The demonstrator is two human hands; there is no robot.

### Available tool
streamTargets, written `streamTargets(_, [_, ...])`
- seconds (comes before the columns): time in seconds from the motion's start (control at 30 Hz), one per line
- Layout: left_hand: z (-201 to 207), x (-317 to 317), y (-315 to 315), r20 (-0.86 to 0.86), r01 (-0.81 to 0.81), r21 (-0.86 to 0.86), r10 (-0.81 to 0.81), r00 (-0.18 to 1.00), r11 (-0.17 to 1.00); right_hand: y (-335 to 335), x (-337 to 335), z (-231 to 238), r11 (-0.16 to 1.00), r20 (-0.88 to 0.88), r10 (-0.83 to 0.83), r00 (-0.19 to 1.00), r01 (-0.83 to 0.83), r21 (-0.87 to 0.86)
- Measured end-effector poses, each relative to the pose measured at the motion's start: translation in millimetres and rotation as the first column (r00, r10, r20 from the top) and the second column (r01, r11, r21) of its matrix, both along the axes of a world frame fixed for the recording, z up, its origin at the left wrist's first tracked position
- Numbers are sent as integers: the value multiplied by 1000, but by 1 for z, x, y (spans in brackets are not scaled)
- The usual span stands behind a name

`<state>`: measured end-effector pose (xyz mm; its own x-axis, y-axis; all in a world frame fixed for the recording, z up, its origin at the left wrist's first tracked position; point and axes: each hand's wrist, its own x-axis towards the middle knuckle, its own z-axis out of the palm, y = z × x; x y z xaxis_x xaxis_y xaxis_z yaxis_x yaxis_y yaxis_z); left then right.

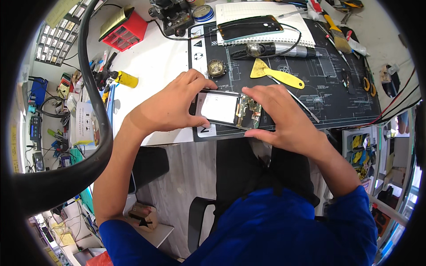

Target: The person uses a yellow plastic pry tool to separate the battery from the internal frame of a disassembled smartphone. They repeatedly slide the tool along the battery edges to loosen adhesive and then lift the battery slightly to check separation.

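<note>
Your left hand [171, 104]: thumb and fingers clamped across left end of opened phone [219, 107]. Phone: over front of black work mat [355, 103], circuit board [249, 111] bared at right. Your right hand [288, 113]: clamped across board end. Step, seemingly: steadying phone two-handed. Next move calls for edge-only grip.

A black mat [341, 106] on the bench [153, 60] bears a yellow scraper [279, 76] and perhaps a watch [216, 68].

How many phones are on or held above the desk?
2: one opened black phone with exposed circuit board, held between the left bare hand and right bare hand; one dark, teal-edged phone on the white spiral notebook. Others may be hidden.
</note>
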<state>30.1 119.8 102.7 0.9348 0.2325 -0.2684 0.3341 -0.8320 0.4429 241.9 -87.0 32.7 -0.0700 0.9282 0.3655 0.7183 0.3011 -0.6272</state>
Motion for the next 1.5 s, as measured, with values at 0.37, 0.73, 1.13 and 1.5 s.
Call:
streamTargets(0.37, [-2,5,8,-70,16,24,-14,997,1000,7,7,-4,999,53,13,998,-11,-48])
streamTargets(0.73, [4,17,9,-200,27,34,-20,980,999,14,4,3,999,51,14,999,-12,-42])
streamTargets(1.13, [12,-2,14,-238,-281,-338,207,949,898,12,-6,7,988,-261,-26,965,-16,-156])
streamTargets(1.5, [-22,-57,-75,348,188,-937,818,458,294,-19,-47,3,971,-969,-121,215,-178,-161])
